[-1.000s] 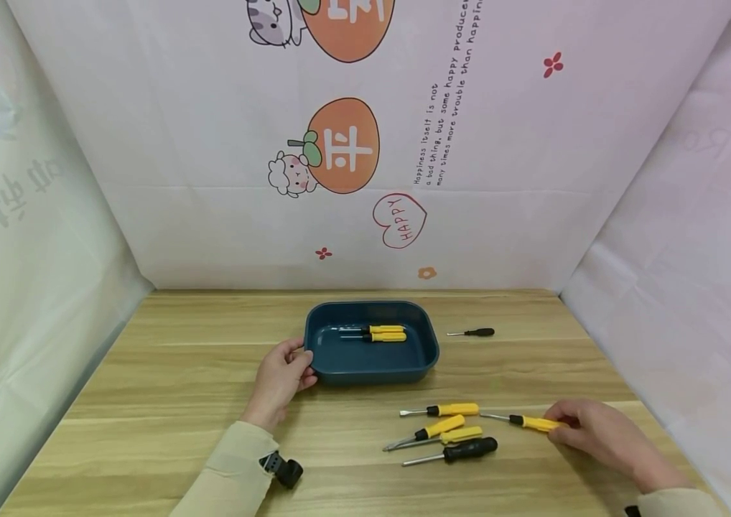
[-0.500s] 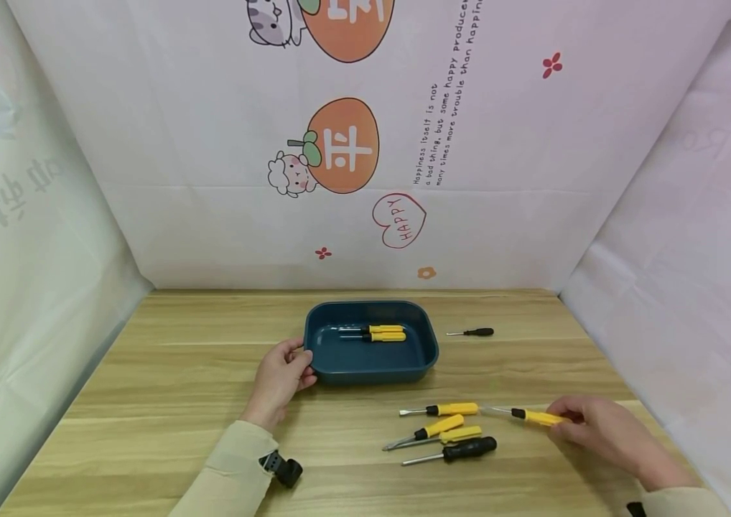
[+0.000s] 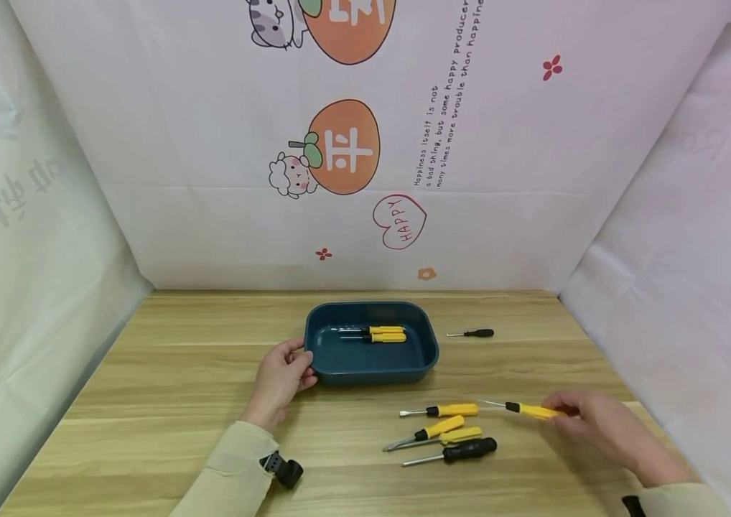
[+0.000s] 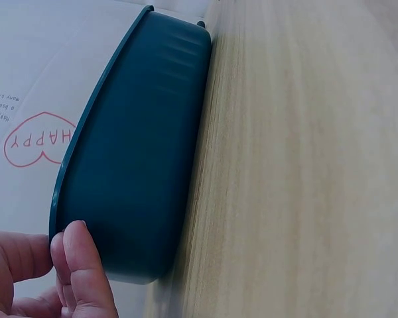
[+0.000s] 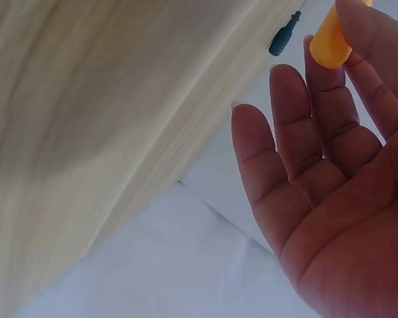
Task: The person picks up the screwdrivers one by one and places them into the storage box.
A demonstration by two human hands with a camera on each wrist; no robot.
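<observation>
Dark teal tray (image 3: 352, 361), yellow screwdriver handles (image 3: 536, 412), 2 black handles (image 3: 472, 449), brown wood-grained table (image 3: 204, 373)

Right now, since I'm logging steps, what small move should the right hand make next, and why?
Probably carry the yellow-handled metal screwdriver leftward over the dark blue rectangular box: the right hand pinches its handle, the left hand holds the box's rim, and two similar screwdrivers lie inside.

A makeshift work booth (image 3: 695, 237) is shown: a wood-grain table (image 3: 178, 380) is enclosed on three sides by white sheets (image 3: 501, 222) — the rear one printed with cartoon fruit (image 3: 344, 147) and lettering (image 3: 446, 108) — and the wider room is hidden.
</observation>
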